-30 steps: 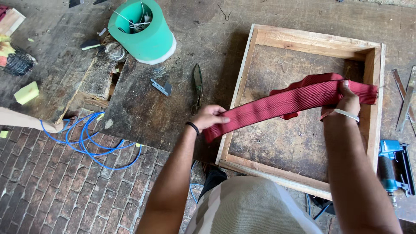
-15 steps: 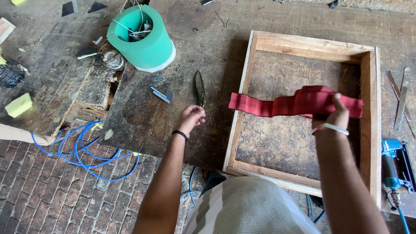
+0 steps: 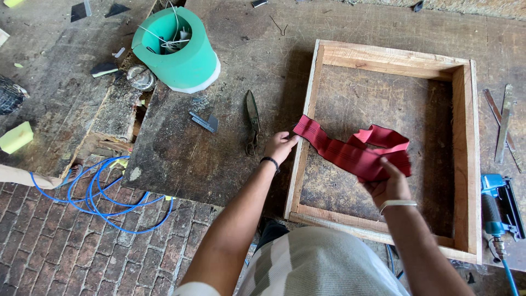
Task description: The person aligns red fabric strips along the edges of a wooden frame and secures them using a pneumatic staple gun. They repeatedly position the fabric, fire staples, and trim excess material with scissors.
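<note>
since half a second ago the left hand (image 3: 280,147) has returned to pinch the end of the red strap (image 3: 350,152), now bunched in the right hand's (image 3: 390,186) grasp over the frame (image 3: 466,159); shears (image 3: 252,121) lie just beside the left hand.

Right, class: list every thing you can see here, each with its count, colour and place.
webbing strap: one, red, folded over the frame
wooden frame: one, pale, on the bench at right
shears: one, dark, left of the frame
foam roll: one, green, upper left
air hose: one, blue, coiled on the brick floor
pneumatic stapler: one, blue, right edge
foam scrap: one, yellow, far left
left hand: at the strap's end
right hand: gripping the strap
</note>
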